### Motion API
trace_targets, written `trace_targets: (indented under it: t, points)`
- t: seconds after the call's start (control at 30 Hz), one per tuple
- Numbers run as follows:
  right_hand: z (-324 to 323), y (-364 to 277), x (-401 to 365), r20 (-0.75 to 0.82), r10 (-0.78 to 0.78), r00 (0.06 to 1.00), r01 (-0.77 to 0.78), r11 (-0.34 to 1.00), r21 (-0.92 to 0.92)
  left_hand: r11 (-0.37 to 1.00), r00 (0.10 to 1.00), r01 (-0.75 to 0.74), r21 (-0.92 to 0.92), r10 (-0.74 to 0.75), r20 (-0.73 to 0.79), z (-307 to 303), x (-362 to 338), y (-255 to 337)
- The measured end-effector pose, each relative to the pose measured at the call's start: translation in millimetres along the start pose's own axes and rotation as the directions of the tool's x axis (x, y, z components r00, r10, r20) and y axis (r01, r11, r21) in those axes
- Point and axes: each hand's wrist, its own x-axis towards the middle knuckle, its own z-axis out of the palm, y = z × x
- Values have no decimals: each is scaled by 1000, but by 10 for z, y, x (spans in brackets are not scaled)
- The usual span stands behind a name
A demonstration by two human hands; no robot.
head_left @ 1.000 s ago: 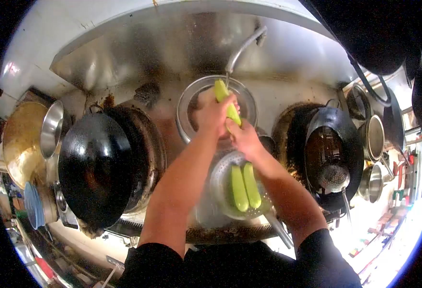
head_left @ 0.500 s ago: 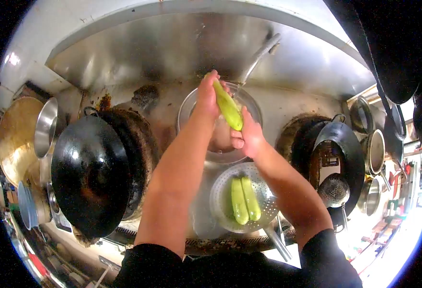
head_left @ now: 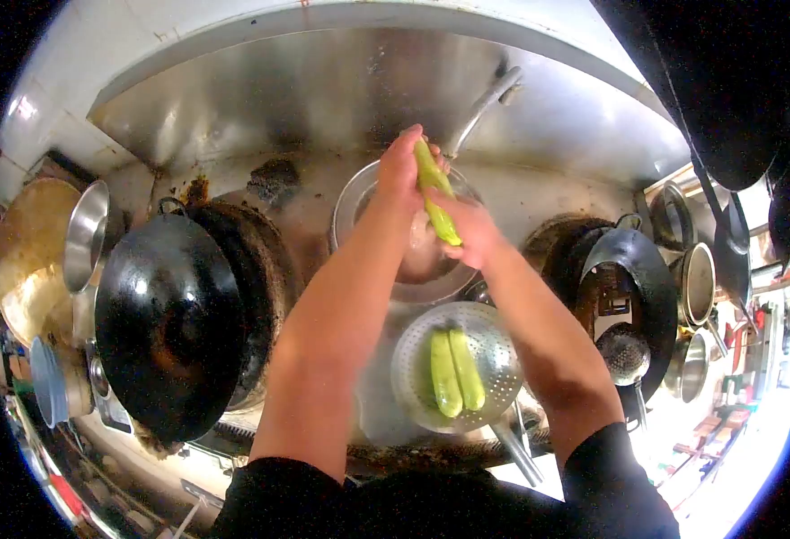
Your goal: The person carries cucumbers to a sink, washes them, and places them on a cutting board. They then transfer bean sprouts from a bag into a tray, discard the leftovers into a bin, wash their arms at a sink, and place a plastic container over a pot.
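Observation:
Both hands hold one pale green zucchini [head_left: 443, 223] slantwise above a round metal basin [head_left: 346, 216]. My left hand [head_left: 402, 171] is closed round its upper end. Lower down, my right hand [head_left: 470, 230] wraps it, with the thumb lying across its top. The zucchini's lower tip points toward me. Close below the basin, two more zucchini [head_left: 457, 370] lie side by side in a perforated metal strainer [head_left: 408, 395], whose handle runs toward my body. A faucet spout [head_left: 485, 110] reaches down from the back wall toward the basin; my hands partly hide the basin's inside.
A large black wok [head_left: 166, 314] stands tilted at the left, and another wok [head_left: 660, 296] at the right with a perforated ladle [head_left: 624, 350] on it. Metal bowls [head_left: 87, 235] and pans [head_left: 701, 283] line both sides. Dark hanging shapes fill the upper right.
My right hand has shifted up the zucchini, and its thumb now crosses over it. The zucchini has moved slightly right and turned a little. The strainer's zucchini have not been handled.

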Motion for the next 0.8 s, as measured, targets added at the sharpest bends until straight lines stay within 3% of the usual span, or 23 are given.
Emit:
trace_targets:
  t: [0.03, 0.07, 0.13, 0.17, 0.23, 0.27, 0.3, 0.33, 0.37, 0.4, 0.43, 0.5, 0.53, 0.57, 0.6, 0.63, 0.67, 0.7, 0.77, 0.8]
  points:
    - [-86, 10, -69, 336, 146, 930, -290, 854, 432, 986, 980, 153, -67, -143, 135, -54, 64, -39]
    - [-153, 56, -121, 333, 153, 931, -295, 852, 433, 985, 980, 160, -70, -150, 132, -37, 59, -78]
    - [-248, 283, -296, 516, 74, 854, -431, 657, 619, 981, 960, 168, -93, -141, 244, -80, -45, -302]
    - [-256, 352, -451, 512, 93, 854, -444, 642, 624, 978, 960, 186, -96, -160, 228, -77, -170, -383]
    - [-245, 425, -805, 62, 82, 995, -93, 975, 202, 945, 981, 155, 288, -182, 68, -6, -489, -474]
    - [-334, 706, -883, -5, -49, 999, 49, 999, 13, 925, 997, -31, 378, 0, 81, -46, -706, -600]
    - [-315, 869, -1078, -154, -53, 987, 23, 981, -193, 663, 964, -251, 705, 240, 118, -238, -860, -764]
    - [-285, 1032, -1295, -294, -92, 951, -31, 922, -385, 242, 868, -379, 893, 429, 251, -540, -948, -1010]
    - [-304, 1303, -1489, -361, 19, 933, -171, 902, -395, 509, 927, -334, 793, 330, 178, -943, -1001, -1410]
    - [-351, 1666, -1665, -382, -114, 917, -116, 840, -530, 439, 953, -244, 865, 274, 130, -715, -1624, -1192]
    - [-339, 1781, -1870, -402, -63, 913, -184, 818, -545, 178, 978, -78, 981, 206, 41, -907, -1871, -1314]
    - [-350, 2086, -2111, -421, -8, 907, -251, 793, -556, 71, 982, 111, 991, 147, -120, -1221, -2275, -1658]
    - [-377, 2410, -2148, -466, -7, 885, -320, 717, -620, -11, 975, 194, 981, 109, -192, -1365, -2440, -1844]
    - [-406, 2577, -2169, -509, -19, 860, -385, 630, -674, -14, 977, 190, 982, 105, -187, -1536, -2514, -2078]
    - [-411, 2468, -2248, -363, -64, 930, -247, 621, -744, -160, 980, 158, 974, 147, -135, -1753, -2530, -2353]
    - [-431, 2524, -2256, -365, -69, 928, -247, 620, -745, -302, 980, 131, 944, 184, -77, -2008, -2510, -2616]
    - [-449, 2637, -2237, -293, -225, 929, -142, 513, -846, -407, 994, 90, 909, 92, -57, -2365, -2447, -2854]
    - [-438, 2614, -2231, -197, -367, 909, -47, 380, -924, -405, 994, 87, 910, 94, -53, -2102, -2481, -2582]
    - [-363, 2384, -2277, -176, -412, 894, 15, 419, -908, -9, 912, 405, 914, -75, -404, -1499, -2491, -2002]
    - [-286, 2259, -2260, -158, -447, 880, 74, 459, -885, -7, 914, 400, 917, -71, -399, -1369, -2480, -1821]
